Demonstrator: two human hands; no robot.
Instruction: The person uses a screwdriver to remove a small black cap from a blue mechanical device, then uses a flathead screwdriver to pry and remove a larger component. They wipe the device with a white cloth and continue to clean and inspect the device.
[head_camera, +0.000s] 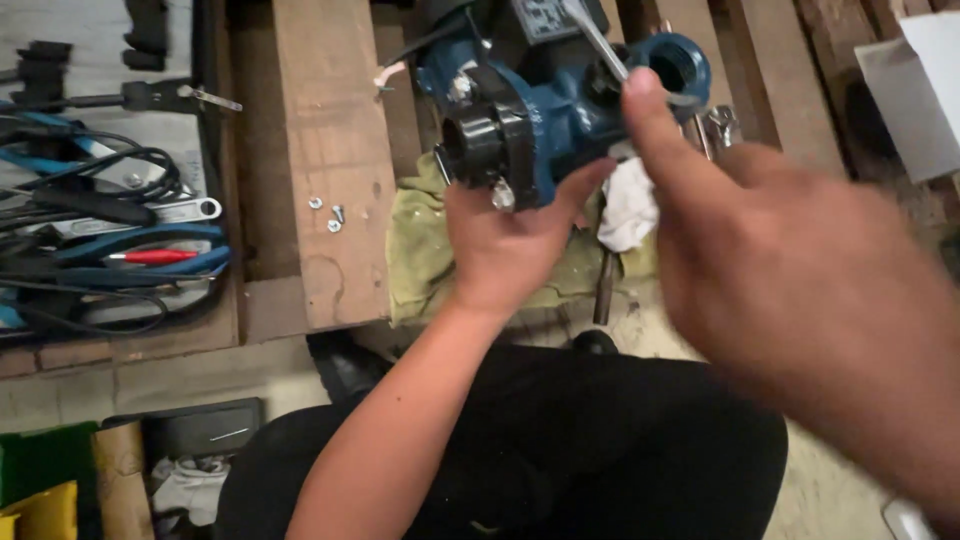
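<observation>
Hands (520, 240) on blue pump body (560, 110), olive rag (420, 250) underneath.

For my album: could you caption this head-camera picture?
Left hand steadies a blue pump body over a wooden pallet; right hand holds a thin metal tool at it.

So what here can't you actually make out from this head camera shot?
- Right hand: motion-blurred and close to the lens, so its grip on the thin metal tool is unclear.
- Blue pump body: its top is cut off by the upper edge; the left hand covers its underside.
- White rag: partly hidden behind the right hand.
- Small screws on the wooden plank: too small to tell the type.
- Tools in the tray: tangled, cut off at left.
</observation>
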